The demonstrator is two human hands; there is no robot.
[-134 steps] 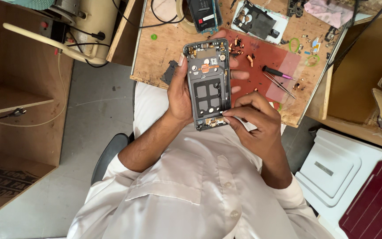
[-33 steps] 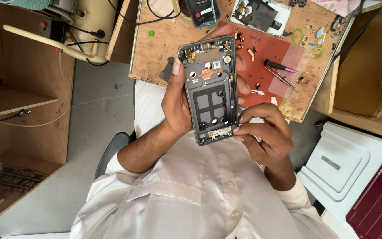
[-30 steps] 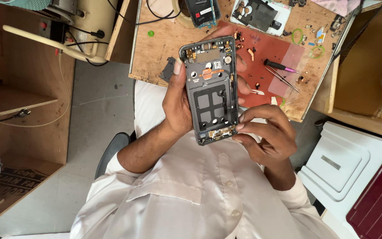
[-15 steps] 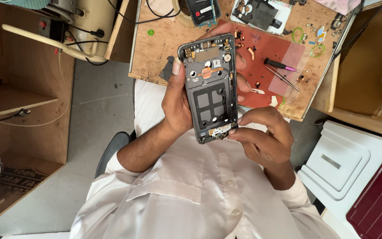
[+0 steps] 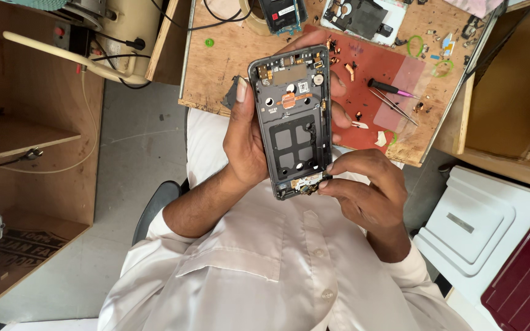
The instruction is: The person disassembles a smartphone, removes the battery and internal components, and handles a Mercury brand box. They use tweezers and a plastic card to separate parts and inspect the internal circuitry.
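The left hand (image 5: 246,138) grips an opened phone frame (image 5: 292,119) by its long sides, thumb along the left edge, fingers wrapped behind and showing at the right edge; the hand is clamped on the frame. The frame is held upright above the near edge of the wooden workbench (image 5: 228,55), over the person's chest, inner side facing the camera: dark grey housing, small boards and a copper-coloured flex near the top, rectangular cut-outs in the middle. The right hand (image 5: 363,190) sits at the frame's bottom right corner, thumb and forefinger pinched together on a small part (image 5: 308,182) at the lower end; what exactly is pinched is too small to tell. On the workbench, a red mat (image 5: 369,92) lies behind the frame, with a screwdriver (image 5: 391,87) and tweezers (image 5: 394,107) near its right side and loose small parts scattered about. A second dismantled device (image 5: 360,15) rests at the far edge. A white box (image 5: 473,227) stands on the floor at right.
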